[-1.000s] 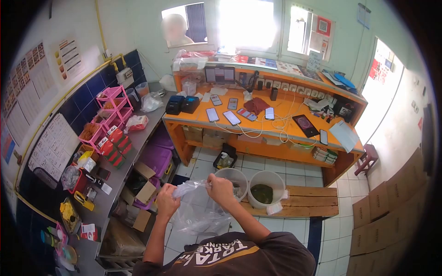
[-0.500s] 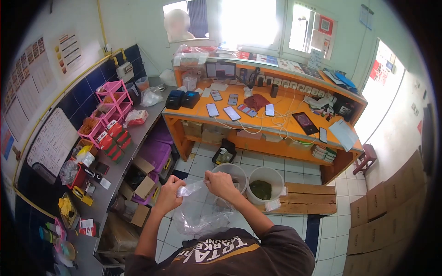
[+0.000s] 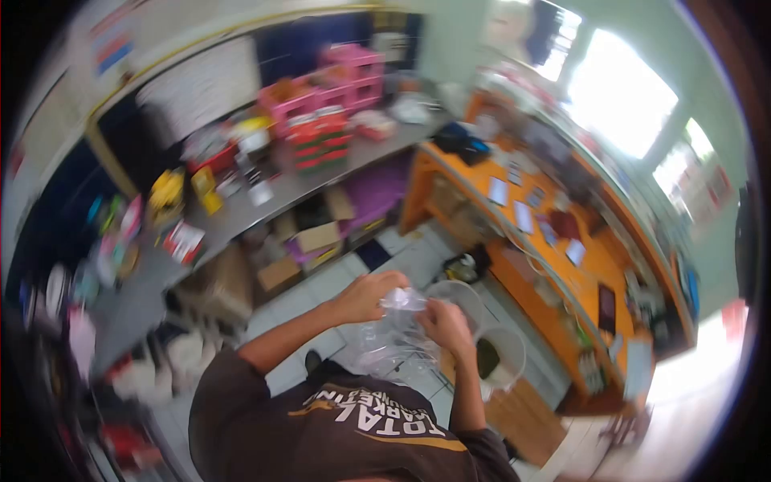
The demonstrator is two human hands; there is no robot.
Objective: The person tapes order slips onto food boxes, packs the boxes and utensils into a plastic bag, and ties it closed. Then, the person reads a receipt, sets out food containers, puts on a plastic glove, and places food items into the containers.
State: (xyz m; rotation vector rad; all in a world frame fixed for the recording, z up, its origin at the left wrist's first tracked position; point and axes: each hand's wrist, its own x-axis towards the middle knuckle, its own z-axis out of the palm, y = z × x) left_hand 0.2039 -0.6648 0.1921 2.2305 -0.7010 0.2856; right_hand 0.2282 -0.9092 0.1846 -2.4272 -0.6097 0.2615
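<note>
A clear plastic bag [image 3: 381,341] hangs in front of my chest, its upper part bunched between my two hands. My left hand [image 3: 371,297] is closed on the bunched plastic. On the other side, my right hand [image 3: 447,325] pinches the same bag, close to the left one. Just beyond my right hand stands a translucent bucket [image 3: 470,299], partly covered by the hand. A second bucket [image 3: 514,353] beside it holds something dark green. Motion blur hides the fine detail of my fingers.
A grey counter [image 3: 241,213] along the left carries pink racks [image 3: 353,76], red-green boxes [image 3: 317,140] and a yellow bag [image 3: 167,193]. At right is an orange desk [image 3: 590,257] with several phones and cables. Open cardboard boxes [image 3: 317,237] sit under the counter; a wooden bench [image 3: 526,418] is near the buckets.
My view has swung to the left, so the counter shows more and the desk has slid right. My hands have come closer together, still on the plastic bag.
</note>
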